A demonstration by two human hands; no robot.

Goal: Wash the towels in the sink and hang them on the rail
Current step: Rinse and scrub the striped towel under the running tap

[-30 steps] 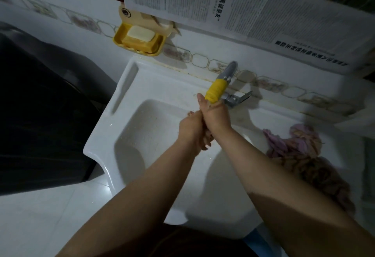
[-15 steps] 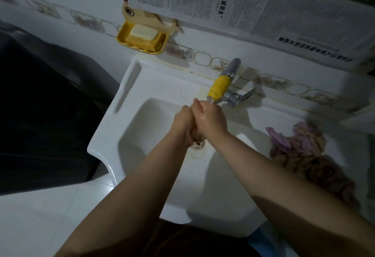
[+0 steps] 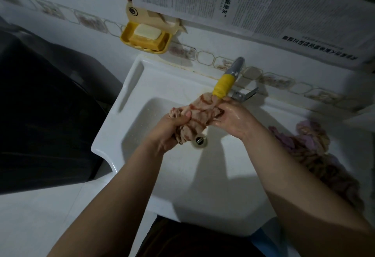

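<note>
Pinkish wet towel (image 3: 199, 117) bunched, slanting toward tap, left hand (image 3: 169, 130) gripping, right hand (image 3: 233, 118) holding

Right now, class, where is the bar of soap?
In the head view the soap lies in the yellow soap dish on the wall, above the sink's back left corner, left of the tap.

I see open room in the sink (image 3: 142, 127) basin left of my hands. The tap (image 3: 224, 85) crowds them from behind, a towel heap (image 3: 316, 155) blocks the right ledge, and the soap dish (image 3: 145, 38) juts from the wall.
</note>
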